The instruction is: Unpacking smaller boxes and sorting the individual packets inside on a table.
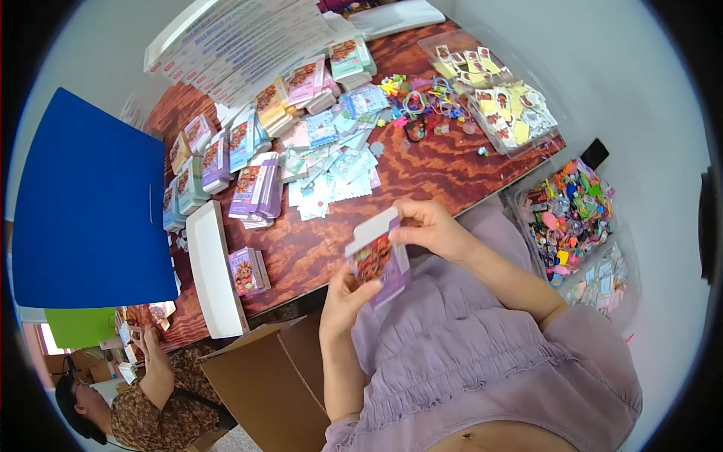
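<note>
1. The purple box (382, 264) is held near the surface's (301, 250) edge: left grip (344, 305) clamped on its lower side, right grip (433, 228) pinching its top.
2. Too hard pressing could crease the flap (370, 229) (thin card, I think).
3. A loose left grip could drop it.

Table (440, 166): red-brown, wood-patterned. On it lie stacked cartons (254, 190), piled sachets (331, 166), colourful trinkets (416, 102), a clear tray (533, 139), a long white tray (208, 279).

The wide head-worn fisheye camera looks steeply down from close above the near edge of the glossy red-brown, wood-patterned flat table (444, 167), facing across it.
</note>
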`<move>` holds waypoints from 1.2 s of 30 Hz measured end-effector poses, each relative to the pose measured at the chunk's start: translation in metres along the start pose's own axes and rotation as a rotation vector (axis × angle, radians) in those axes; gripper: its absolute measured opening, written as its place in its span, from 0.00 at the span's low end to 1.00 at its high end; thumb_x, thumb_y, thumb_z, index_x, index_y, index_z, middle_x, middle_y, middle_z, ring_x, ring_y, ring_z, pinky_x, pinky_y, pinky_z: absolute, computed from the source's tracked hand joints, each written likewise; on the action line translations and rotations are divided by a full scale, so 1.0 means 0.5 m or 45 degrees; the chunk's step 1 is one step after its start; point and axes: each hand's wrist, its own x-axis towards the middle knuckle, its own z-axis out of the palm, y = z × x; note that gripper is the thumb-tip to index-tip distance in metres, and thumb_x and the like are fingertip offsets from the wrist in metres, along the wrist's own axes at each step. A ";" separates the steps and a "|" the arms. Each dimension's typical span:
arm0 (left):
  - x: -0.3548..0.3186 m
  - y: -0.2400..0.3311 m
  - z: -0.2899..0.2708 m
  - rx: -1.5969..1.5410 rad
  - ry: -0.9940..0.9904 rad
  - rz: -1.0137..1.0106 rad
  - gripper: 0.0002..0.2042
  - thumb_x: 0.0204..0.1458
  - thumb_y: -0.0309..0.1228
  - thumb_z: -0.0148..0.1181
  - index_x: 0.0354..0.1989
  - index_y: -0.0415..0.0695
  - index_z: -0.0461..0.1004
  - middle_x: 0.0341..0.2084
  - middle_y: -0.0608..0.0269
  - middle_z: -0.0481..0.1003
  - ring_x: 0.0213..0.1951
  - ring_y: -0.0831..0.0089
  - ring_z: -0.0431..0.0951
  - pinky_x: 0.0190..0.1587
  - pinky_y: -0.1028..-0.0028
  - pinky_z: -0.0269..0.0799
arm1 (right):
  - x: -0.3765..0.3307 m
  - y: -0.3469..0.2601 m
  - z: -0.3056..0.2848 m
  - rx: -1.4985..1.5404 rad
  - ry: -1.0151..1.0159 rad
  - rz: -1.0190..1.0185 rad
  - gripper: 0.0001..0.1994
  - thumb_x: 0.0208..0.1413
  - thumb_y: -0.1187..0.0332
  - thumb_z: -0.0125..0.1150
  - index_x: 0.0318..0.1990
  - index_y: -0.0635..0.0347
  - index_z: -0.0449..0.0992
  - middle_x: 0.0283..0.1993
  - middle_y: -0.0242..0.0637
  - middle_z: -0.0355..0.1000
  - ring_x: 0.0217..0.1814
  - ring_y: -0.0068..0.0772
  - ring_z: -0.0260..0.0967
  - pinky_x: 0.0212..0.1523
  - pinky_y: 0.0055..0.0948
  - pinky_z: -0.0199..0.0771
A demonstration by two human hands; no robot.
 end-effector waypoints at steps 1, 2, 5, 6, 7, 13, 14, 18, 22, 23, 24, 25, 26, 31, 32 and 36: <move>-0.001 -0.016 -0.006 -0.108 -0.152 0.036 0.36 0.48 0.33 0.71 0.64 0.32 0.61 0.55 0.52 0.72 0.55 0.63 0.74 0.60 0.64 0.68 | -0.003 -0.007 0.014 -0.106 -0.066 -0.107 0.02 0.57 0.78 0.62 0.37 0.65 0.75 0.35 0.23 0.69 0.37 0.13 0.65 0.38 0.21 0.68; 0.004 -0.033 -0.004 -0.230 -0.262 0.045 0.38 0.47 0.39 0.71 0.64 0.32 0.62 0.53 0.49 0.74 0.55 0.59 0.75 0.60 0.62 0.68 | -0.008 -0.016 0.021 -0.103 -0.063 -0.098 0.02 0.57 0.78 0.62 0.37 0.65 0.75 0.35 0.23 0.69 0.37 0.13 0.65 0.38 0.21 0.68; 0.021 -0.018 0.027 -0.437 -0.330 -0.089 0.40 0.46 0.42 0.71 0.64 0.32 0.62 0.52 0.46 0.74 0.55 0.56 0.75 0.61 0.61 0.68 | -0.011 0.017 0.016 -0.189 0.118 -0.149 0.07 0.54 0.78 0.65 0.39 0.63 0.75 0.46 0.31 0.68 0.46 0.19 0.65 0.43 0.22 0.68; 0.026 -0.037 0.024 -0.364 -0.281 -0.023 0.39 0.46 0.41 0.72 0.63 0.32 0.62 0.52 0.43 0.74 0.55 0.54 0.76 0.60 0.61 0.70 | -0.016 -0.001 0.022 -0.186 0.110 -0.145 0.07 0.54 0.78 0.65 0.39 0.63 0.75 0.46 0.31 0.68 0.46 0.19 0.65 0.43 0.22 0.68; 0.025 -0.041 0.029 -0.366 -0.269 -0.022 0.39 0.46 0.41 0.72 0.63 0.32 0.62 0.52 0.43 0.74 0.55 0.54 0.76 0.60 0.61 0.70 | -0.027 -0.037 0.032 -0.380 0.176 -0.268 0.08 0.53 0.75 0.66 0.41 0.62 0.77 0.52 0.33 0.68 0.52 0.23 0.65 0.48 0.26 0.68; 0.006 -0.075 0.037 -0.081 0.026 0.005 0.23 0.47 0.28 0.73 0.52 0.38 0.75 0.45 0.63 0.79 0.46 0.74 0.78 0.50 0.71 0.75 | -0.036 -0.048 0.015 -1.148 -0.020 -0.680 0.07 0.54 0.69 0.67 0.39 0.58 0.80 0.60 0.41 0.67 0.59 0.38 0.66 0.58 0.36 0.65; 0.002 -0.081 0.038 -0.083 0.031 0.002 0.23 0.47 0.28 0.73 0.52 0.38 0.75 0.45 0.63 0.79 0.46 0.74 0.78 0.50 0.71 0.75 | -0.035 -0.042 0.005 -1.014 -0.134 -0.489 0.07 0.55 0.69 0.66 0.40 0.59 0.80 0.58 0.40 0.68 0.58 0.37 0.67 0.58 0.35 0.65; -0.007 -0.076 0.050 -0.272 0.061 0.137 0.23 0.50 0.34 0.72 0.54 0.41 0.73 0.44 0.64 0.79 0.45 0.74 0.79 0.48 0.72 0.76 | -0.049 -0.080 0.036 -0.075 -0.083 0.075 0.09 0.59 0.70 0.63 0.44 0.61 0.81 0.49 0.35 0.71 0.52 0.30 0.69 0.52 0.30 0.68; -0.013 -0.084 0.051 -0.324 -0.005 0.168 0.28 0.55 0.43 0.68 0.59 0.42 0.68 0.49 0.64 0.77 0.49 0.72 0.78 0.51 0.70 0.76 | -0.048 -0.049 0.027 -0.411 -0.239 -0.309 0.11 0.60 0.71 0.62 0.48 0.63 0.80 0.46 0.33 0.72 0.49 0.26 0.69 0.47 0.25 0.69; -0.017 -0.085 0.058 -0.319 0.002 0.171 0.28 0.55 0.43 0.68 0.59 0.42 0.68 0.49 0.64 0.77 0.49 0.72 0.78 0.51 0.70 0.76 | -0.053 -0.056 0.026 -0.450 -0.210 -0.271 0.12 0.60 0.72 0.61 0.50 0.63 0.80 0.45 0.33 0.71 0.48 0.26 0.69 0.46 0.24 0.69; -0.018 -0.080 0.074 -0.306 0.069 0.174 0.29 0.54 0.47 0.67 0.57 0.39 0.70 0.49 0.62 0.77 0.49 0.72 0.78 0.51 0.70 0.75 | -0.054 -0.061 0.024 -0.490 -0.174 -0.237 0.13 0.60 0.73 0.61 0.51 0.62 0.79 0.45 0.33 0.71 0.48 0.25 0.70 0.46 0.23 0.69; -0.019 -0.077 0.083 -0.294 0.136 0.176 0.32 0.53 0.52 0.66 0.55 0.36 0.71 0.48 0.61 0.77 0.49 0.72 0.77 0.51 0.70 0.74 | -0.053 -0.056 0.022 -0.484 -0.175 -0.243 0.13 0.60 0.73 0.61 0.51 0.62 0.79 0.45 0.33 0.71 0.48 0.25 0.70 0.46 0.23 0.69; -0.025 -0.077 0.082 -0.230 0.144 0.163 0.34 0.58 0.55 0.58 0.58 0.34 0.68 0.52 0.57 0.75 0.51 0.70 0.76 0.52 0.70 0.74 | -0.051 -0.048 0.019 -0.536 -0.176 -0.309 0.13 0.60 0.74 0.60 0.52 0.62 0.78 0.45 0.33 0.71 0.49 0.24 0.70 0.47 0.23 0.70; -0.034 -0.071 0.100 -0.333 0.267 0.209 0.31 0.66 0.52 0.45 0.62 0.34 0.64 0.54 0.53 0.73 0.53 0.67 0.76 0.55 0.66 0.73 | -0.059 -0.035 0.044 -0.262 0.050 -0.279 0.12 0.61 0.76 0.60 0.52 0.63 0.74 0.42 0.31 0.69 0.50 0.20 0.69 0.49 0.24 0.71; -0.034 -0.066 0.104 -0.183 0.219 0.250 0.29 0.68 0.50 0.41 0.63 0.35 0.63 0.55 0.52 0.72 0.54 0.65 0.76 0.56 0.65 0.73 | -0.061 -0.032 0.044 -0.136 0.088 -0.253 0.12 0.60 0.77 0.61 0.51 0.63 0.72 0.43 0.31 0.70 0.50 0.20 0.69 0.50 0.24 0.71; -0.039 -0.054 0.115 -0.147 0.276 0.292 0.29 0.67 0.47 0.46 0.62 0.30 0.64 0.54 0.51 0.72 0.53 0.67 0.74 0.58 0.66 0.69 | -0.064 -0.030 0.037 -0.113 0.161 -0.250 0.13 0.58 0.77 0.64 0.48 0.63 0.68 0.45 0.33 0.72 0.49 0.18 0.70 0.50 0.22 0.71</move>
